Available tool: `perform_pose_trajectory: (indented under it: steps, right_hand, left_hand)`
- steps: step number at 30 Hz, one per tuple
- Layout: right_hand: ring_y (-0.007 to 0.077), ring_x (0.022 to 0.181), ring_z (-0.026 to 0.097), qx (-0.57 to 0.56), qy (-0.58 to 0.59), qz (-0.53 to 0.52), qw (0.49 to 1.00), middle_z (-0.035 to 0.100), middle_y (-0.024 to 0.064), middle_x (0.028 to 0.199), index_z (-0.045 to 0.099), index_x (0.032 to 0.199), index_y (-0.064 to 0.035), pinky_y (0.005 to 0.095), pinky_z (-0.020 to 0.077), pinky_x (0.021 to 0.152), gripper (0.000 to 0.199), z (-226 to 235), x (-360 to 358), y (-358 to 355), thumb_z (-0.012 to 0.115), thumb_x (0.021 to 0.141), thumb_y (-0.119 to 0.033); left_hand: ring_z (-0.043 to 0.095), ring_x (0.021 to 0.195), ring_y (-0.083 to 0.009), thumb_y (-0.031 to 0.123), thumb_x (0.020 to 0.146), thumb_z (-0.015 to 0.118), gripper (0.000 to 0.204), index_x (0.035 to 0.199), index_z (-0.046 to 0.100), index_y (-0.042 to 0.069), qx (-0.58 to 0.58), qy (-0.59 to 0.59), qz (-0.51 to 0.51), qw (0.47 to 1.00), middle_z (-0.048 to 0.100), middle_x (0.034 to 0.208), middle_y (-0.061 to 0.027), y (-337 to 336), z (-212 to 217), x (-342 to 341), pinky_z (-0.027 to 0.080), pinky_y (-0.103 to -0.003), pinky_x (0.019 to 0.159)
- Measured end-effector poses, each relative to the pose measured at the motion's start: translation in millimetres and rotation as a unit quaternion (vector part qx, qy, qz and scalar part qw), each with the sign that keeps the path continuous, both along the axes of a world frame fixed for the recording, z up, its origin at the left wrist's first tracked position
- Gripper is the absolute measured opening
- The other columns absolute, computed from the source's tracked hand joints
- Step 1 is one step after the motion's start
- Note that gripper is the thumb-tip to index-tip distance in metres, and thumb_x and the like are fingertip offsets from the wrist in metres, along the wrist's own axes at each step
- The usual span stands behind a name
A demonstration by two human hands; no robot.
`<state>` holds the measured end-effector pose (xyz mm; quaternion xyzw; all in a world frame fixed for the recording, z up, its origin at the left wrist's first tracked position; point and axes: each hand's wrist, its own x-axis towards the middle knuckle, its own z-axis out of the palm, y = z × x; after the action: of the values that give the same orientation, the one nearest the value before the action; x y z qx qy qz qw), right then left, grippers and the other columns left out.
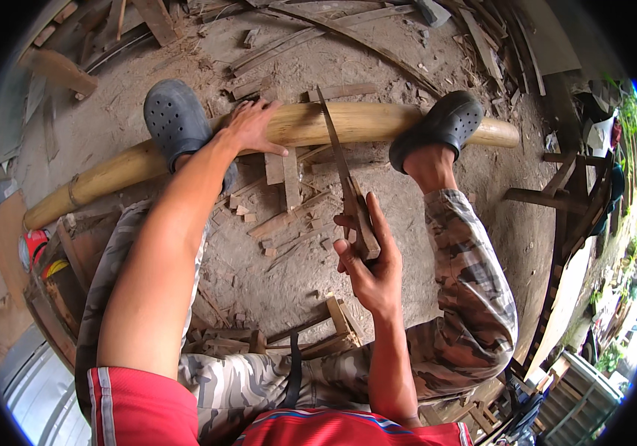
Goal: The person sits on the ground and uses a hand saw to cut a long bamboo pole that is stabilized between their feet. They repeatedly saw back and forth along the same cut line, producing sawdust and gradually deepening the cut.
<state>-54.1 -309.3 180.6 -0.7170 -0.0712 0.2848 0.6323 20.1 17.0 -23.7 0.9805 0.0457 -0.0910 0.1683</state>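
Red shirt; saw, gripped by right hand; pole, touched by spread left hand; planks, strewn toward floor's far edge.

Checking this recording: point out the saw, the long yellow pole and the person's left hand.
Saw (343,162): head view, on the blade.
Long yellow pole (300,125): head view, on its side between hand and blade.
Left hand (249,125): head view, on its back.
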Motion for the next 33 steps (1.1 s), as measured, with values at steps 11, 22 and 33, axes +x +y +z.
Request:
perform_pose_trajectory:
  steps: [11, 22, 33]
  right_hand:
    - [0.0271, 0.133, 0.056, -0.162, -0.135, 0.017, 0.977, 0.059, 0.0223, 0.14, 0.046, 0.149, -0.0027, 0.0367, 0.044, 0.108, 0.059, 18.3, -26.7, 3.7, 0.067, 0.094, -0.006]
    - [0.0322, 0.134, 0.054, -0.117, -0.211, -0.009, 0.97, 0.056, 0.0232, 0.143, 0.046, 0.148, -0.0012, 0.0364, 0.0444, 0.109, 0.062, -75.4, 79.4, 79.1, 0.057, 0.086, 0.002]
    - [0.0313, 0.136, 0.052, -0.157, -0.166, 0.043, 0.973, 0.054, 0.0224, 0.146, 0.047, 0.148, 0.0001, 0.0358, 0.0438, 0.11, 0.068, -23.4, -2.3, 12.8, 0.055, 0.081, 0.009]
  left_hand:
    - [0.067, 0.074, -0.0293, 0.093, 0.08, 0.039, 0.093, 0.072, 0.066, 0.004, -0.103, 0.037, 0.194, 0.975, 0.066, 0.071, -0.016, 3.7, -5.3, 16.5, 0.051, -0.047, 0.073]
    - [0.07, 0.077, -0.0408, 0.077, 0.092, 0.044, 0.087, 0.078, 0.07, -0.004, -0.077, 0.01, 0.189, 0.979, 0.067, 0.072, -0.0278, -3.5, 7.6, 30.4, 0.056, -0.05, 0.076]
    - [0.068, 0.068, -0.0358, 0.077, 0.092, 0.043, 0.087, 0.073, 0.068, -0.004, -0.082, 0.046, 0.22, 0.971, 0.064, 0.066, -0.0243, 8.2, -10.0, 20.0, 0.055, -0.052, 0.07]
